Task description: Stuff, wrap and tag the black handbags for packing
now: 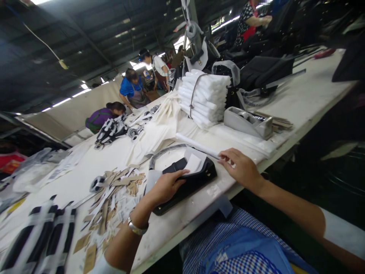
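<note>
A black handbag (pixel 182 190) lies near the table's front edge, its handle (pixel 159 153) wrapped in greyish plastic and looping toward the back. White padding (pixel 194 163) shows at its opening. My left hand (pixel 168 185) grips the bag's upper edge, with the fingers reaching over toward the padding. To the right of the bag, my right hand (pixel 241 168) pinches the near end of a long, thin white roll (pixel 196 144), which stretches away to the back left. What the roll is made of cannot be made out.
Behind my right hand stand a tied stack of white rolls (pixel 201 99) and a grey tape dispenser (pixel 248 122). Cardboard and paper scraps (pixel 114 198) litter the left side. Wrapped black pieces (pixel 37 236) lie front left, black bags (pixel 262 74) back right. Several people work beyond.
</note>
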Demonstrator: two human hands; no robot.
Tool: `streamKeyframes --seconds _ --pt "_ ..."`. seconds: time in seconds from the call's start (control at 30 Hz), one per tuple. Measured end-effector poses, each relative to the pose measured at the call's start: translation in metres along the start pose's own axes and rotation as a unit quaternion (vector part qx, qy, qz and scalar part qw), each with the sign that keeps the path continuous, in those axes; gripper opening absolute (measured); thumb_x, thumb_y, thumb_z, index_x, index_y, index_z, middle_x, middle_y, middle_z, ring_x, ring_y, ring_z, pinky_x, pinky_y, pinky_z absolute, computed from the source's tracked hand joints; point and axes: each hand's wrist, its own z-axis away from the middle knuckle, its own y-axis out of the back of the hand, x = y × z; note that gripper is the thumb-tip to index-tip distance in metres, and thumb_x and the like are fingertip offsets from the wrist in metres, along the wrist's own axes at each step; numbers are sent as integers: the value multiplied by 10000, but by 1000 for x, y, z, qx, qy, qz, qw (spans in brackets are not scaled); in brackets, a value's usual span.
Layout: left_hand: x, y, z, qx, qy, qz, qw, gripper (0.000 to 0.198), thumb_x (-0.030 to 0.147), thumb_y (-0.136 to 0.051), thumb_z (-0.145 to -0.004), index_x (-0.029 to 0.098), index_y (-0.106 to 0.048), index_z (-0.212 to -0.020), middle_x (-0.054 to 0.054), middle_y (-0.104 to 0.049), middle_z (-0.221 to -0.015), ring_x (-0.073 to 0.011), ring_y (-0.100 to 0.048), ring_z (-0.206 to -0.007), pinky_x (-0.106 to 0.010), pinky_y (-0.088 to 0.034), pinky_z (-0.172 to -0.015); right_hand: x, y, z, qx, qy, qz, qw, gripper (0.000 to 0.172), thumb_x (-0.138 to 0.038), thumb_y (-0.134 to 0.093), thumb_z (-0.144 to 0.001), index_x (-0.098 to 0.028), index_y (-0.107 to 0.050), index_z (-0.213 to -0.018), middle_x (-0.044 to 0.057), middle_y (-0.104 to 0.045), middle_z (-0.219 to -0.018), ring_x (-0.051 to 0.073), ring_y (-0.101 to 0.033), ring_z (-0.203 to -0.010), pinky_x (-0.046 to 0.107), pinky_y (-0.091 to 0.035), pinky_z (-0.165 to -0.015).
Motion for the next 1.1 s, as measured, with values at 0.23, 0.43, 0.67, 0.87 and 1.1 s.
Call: streamKeyframes --seconds 0.23,0.43,0.67,0.87,1.1 --pt "3 0 2 2 6 1 1000 415 321 -522 -971 327 -558 -1384 -21 -698 -1262 -235 -670 -1096 -341 -492 -955 -48 -27 29 -42 -102 -87 990 177 -373 -655 -887 -203 -633 -840 2 -617 -721 156 -564 -628 281 -423 -602" --pt "5 -1 4 8 12 -14 1000 411 338 -501 -980 318 -552 -1387 -28 -710 -1236 -242 -679 -1069 -344 -505 -909 -56 -36 25 -61 -213 -170 960 172 -355 -618 -861 -210 -707 -831 -11 -623 -614 156 -547 -540 274 -373 -539" --pt "8 0 5 9 15 -16 1000 405 327 -498 -983 311 -556 -1384 -30 -709 -1239 -245 -681 -1075 -345 -505 -915 -63 -37 22 -63 -247 -241 936 278 -415 -587 -861 -196 -669 -710 -19 -558 -545 136 -488 -485 262 -339 -483" --pt "11 0 7 9 17 -16 1000 409 311 -496 -985 309 -547 -1391 -32 -713 -1231 -249 -685 -1067 -342 -509 -893 -63 -38 18 -68 -287 -291 910 317 -431 -602 -822 -184 -608 -624 -27 -491 -545 120 -443 -513 250 -295 -480" --pt "12 0 7 11 17 -19 1000 401 319 -492 -990 303 -550 -1387 -36 -725 -1200 -246 -693 -1035 -341 -513 -883 -63 -42 19 -89 -336 -361 865 336 -449 -586 -829 -186 -590 -620 -59 -420 -433 93 -342 -396 240 -250 -404"
